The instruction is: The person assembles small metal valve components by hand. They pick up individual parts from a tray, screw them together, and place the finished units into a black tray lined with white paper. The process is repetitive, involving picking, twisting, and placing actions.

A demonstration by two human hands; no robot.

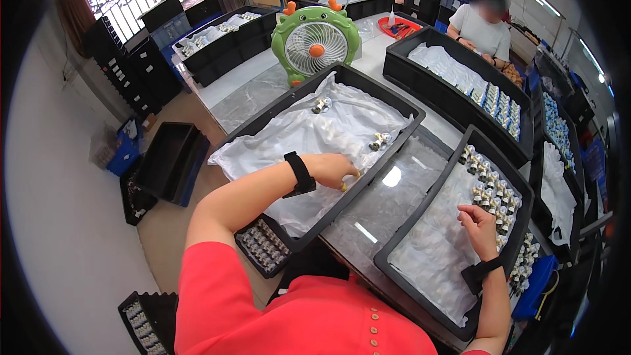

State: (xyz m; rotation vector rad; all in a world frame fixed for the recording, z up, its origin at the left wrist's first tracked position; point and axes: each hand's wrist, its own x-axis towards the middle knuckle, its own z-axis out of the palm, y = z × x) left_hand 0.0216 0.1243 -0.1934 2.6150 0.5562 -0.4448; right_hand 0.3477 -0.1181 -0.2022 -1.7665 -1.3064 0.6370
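My left hand [334, 171] reaches down into a long black tray [394, 148] lined with crumpled white plastic film [296, 128]. Two of its fingertips show yellow coverings and stand apart, with nothing visible between them. Beyond it, small metal-and-clear parts [380, 141] lie on the film near the tray's right rim. Another small cluster of parts [321, 104] rests farther back. My right hand [480, 225] hovers over a second lined black tray [420, 213], its fingers curled together; what they hold, if anything, is hidden. Beside it stand several rows of similar parts [496, 194].
A green cartoon-shaped fan [315, 43] stands behind the left tray. More black trays of parts [460, 79] line the right side, where a person [483, 29] sits. A small black tray of parts [263, 246] is by my left elbow. Empty trays [169, 163] are stacked on the floor.
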